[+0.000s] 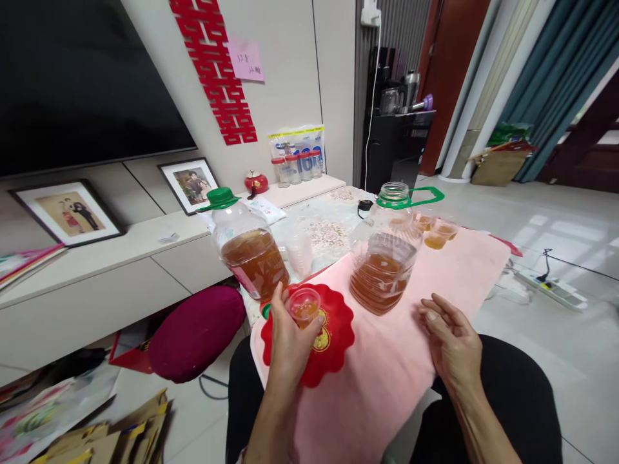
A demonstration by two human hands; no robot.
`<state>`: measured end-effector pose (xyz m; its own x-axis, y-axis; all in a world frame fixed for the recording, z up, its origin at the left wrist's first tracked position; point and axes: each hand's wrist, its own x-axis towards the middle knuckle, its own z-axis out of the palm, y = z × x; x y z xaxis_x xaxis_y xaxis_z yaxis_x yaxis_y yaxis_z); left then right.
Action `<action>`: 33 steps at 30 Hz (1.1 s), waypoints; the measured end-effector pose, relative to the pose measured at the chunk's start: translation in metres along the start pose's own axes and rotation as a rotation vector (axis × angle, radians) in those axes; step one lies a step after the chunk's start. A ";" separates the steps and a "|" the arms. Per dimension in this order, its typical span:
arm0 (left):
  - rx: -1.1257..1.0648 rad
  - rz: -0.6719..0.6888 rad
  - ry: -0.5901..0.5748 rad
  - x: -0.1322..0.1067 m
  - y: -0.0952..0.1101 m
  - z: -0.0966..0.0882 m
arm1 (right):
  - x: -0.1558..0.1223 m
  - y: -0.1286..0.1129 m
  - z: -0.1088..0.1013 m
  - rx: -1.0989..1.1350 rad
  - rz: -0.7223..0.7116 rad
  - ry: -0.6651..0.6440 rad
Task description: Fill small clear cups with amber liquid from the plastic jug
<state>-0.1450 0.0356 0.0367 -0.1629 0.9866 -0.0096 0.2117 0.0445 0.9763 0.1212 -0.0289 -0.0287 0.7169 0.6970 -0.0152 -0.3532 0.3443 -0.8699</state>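
Observation:
My left hand (289, 341) is closed around a small clear plastic cup (304, 305) holding amber liquid, just above a red scalloped mat (333, 335). My right hand (451, 340) rests on the pink cloth (387, 386) with its fingers loosely spread and nothing in it. Between the hands stands an uncapped plastic jug (384, 258) half full of amber liquid, with a green handle ring. A second jug (246, 248) with a green cap stands to the left, behind my left hand. Filled small cups (435, 232) sit at the far end of the cloth.
A stack of clear cups (298, 248) stands between the jugs on a patterned table (329, 222). A maroon cushion (196, 332) lies on the floor at left, with cardboard beside it. A low cabinet (120, 258) carries framed photos. A power strip (551, 287) lies on the floor at right.

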 end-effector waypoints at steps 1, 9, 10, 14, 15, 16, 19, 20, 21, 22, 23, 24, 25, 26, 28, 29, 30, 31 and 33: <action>-0.027 -0.013 -0.013 0.001 -0.002 0.000 | -0.001 -0.001 -0.001 -0.005 0.000 -0.009; -0.028 0.008 -0.045 0.009 -0.024 0.000 | -0.008 -0.001 -0.010 -0.080 -0.012 -0.082; -0.027 0.014 -0.044 0.009 -0.025 0.000 | -0.009 -0.001 -0.011 -0.091 -0.013 -0.095; -0.026 0.025 -0.050 0.007 -0.020 0.000 | -0.016 -0.002 -0.010 -0.128 0.006 -0.181; -0.026 0.023 -0.051 0.005 -0.017 0.000 | -0.018 -0.003 -0.009 -0.137 0.015 -0.212; -0.032 0.022 -0.055 0.004 -0.014 0.000 | -0.021 -0.004 -0.008 -0.146 0.024 -0.245; -0.100 0.020 -0.073 -0.003 -0.001 0.000 | -0.032 -0.010 0.000 -0.172 0.052 -0.357; -0.126 0.016 -0.079 -0.006 0.002 0.001 | -0.036 -0.014 0.004 -0.179 0.062 -0.393; -0.146 0.011 -0.088 -0.010 0.006 0.001 | -0.041 -0.017 0.009 -0.186 0.071 -0.426; -0.156 0.006 -0.101 -0.013 0.008 0.001 | -0.045 -0.021 0.014 -0.191 0.082 -0.461; -0.158 0.007 -0.121 -0.017 0.009 0.001 | -0.050 -0.025 0.019 -0.192 0.092 -0.488; -0.155 0.012 -0.155 -0.021 0.010 0.002 | -0.054 -0.029 0.023 -0.188 0.104 -0.519; -0.155 0.020 -0.190 -0.025 0.011 0.003 | -0.057 -0.033 0.028 -0.180 0.119 -0.551; -0.161 0.022 -0.227 -0.030 0.011 0.005 | -0.060 -0.037 0.032 -0.172 0.135 -0.573; -0.182 0.007 -0.300 -0.041 0.013 0.009 | -0.064 -0.043 0.037 -0.155 0.165 -0.607; -0.188 -0.010 -0.335 -0.047 0.016 0.011 | -0.065 -0.046 0.038 -0.146 0.180 -0.619; -0.187 -0.025 -0.366 -0.054 0.018 0.014 | -0.066 -0.049 0.038 -0.136 0.196 -0.631; -0.187 -0.033 -0.397 -0.060 0.020 0.016 | -0.066 -0.051 0.038 -0.127 0.213 -0.642; -0.203 -0.033 -0.447 -0.071 0.023 0.023 | -0.066 -0.053 0.036 -0.106 0.251 -0.656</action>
<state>-0.1063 -0.0294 0.0549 0.2727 0.9579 -0.0902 0.0145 0.0897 0.9959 0.0713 -0.0704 0.0361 0.1000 0.9937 0.0498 -0.3757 0.0841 -0.9229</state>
